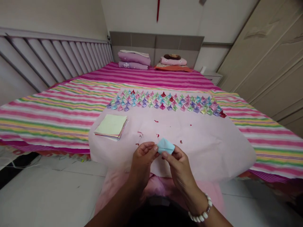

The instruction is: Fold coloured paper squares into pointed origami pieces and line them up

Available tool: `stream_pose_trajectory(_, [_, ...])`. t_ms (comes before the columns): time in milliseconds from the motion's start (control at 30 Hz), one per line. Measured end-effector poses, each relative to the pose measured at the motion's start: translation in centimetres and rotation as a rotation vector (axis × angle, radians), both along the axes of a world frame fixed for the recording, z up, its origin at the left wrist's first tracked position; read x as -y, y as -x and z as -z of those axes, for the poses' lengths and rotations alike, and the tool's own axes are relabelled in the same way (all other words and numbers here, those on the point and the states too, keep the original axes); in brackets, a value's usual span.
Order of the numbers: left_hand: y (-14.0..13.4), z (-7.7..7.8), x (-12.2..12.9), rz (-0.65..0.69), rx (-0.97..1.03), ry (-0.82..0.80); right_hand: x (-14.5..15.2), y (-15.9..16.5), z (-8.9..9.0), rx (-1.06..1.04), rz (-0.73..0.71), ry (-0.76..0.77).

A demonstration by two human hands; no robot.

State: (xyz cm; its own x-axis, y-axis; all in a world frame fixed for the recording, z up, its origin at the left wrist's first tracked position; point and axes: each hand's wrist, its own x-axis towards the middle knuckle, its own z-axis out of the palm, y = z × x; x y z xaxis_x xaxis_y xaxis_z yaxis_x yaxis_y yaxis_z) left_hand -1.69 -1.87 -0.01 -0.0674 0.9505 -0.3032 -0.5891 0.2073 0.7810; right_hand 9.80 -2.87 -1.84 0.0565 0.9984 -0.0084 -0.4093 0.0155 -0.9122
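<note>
both the left hand and right hand pinch one folded blue paper

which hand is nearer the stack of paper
Left. The left hand is apart from the stack of paper, to its right and lower in the picture; the right hand is farther right.

Left hand and right hand bare, forearms likewise to the view's lower edge. Right wrist: one bracelet of chunky, rounded white beads, strung close, a short brownish section among them. Torso, bottom centre: plain black garment, detail lost in shadow.
</note>
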Motion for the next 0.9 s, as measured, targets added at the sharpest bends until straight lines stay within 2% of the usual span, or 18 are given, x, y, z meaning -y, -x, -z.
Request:
stream_pose_trajectory(133, [-0.3, 0.7, 0.4, 0.019, -0.063, -0.012, -0.2, -0.1, 0.1, 0.023, 0.100, 0.043])
stream_pose_trajectory(233, [-0.2, 1.2, 0.5, 0.058, -0.166, -0.039, -0.4, -0.5, 0.1, 0.044, 0.111, 0.077])
stream_pose_trajectory(333, [0.4, 1.3, 0.4, 0.127, -0.248, -0.067, -0.7, -1.2, -0.1, 0.076, 0.067, 0.105])
stream_pose_trajectory(467, [1.5, 0.7, 0.1, 0.252, -0.309, -0.114, -0.9, -1.9, -0.8, 0.163, -0.057, 0.092])
stream_pose_trajectory(633, [2.1, -0.1, -0.2, 0.278, -0.441, -0.216, -0.7, -1.8, -1.2, 0.259, -0.170, 0.043])
stream_pose_trajectory(800, [1.7, 0.1, 0.1, 0.216, -0.364, -0.188, -0.5, -1.3, -0.9, 0.168, -0.104, 0.046])
stream_pose_trajectory(900, [1.4, 0.5, 0.4, 0.196, -0.280, -0.153, -0.2, -1.1, -0.5, 0.220, -0.113, 0.060])
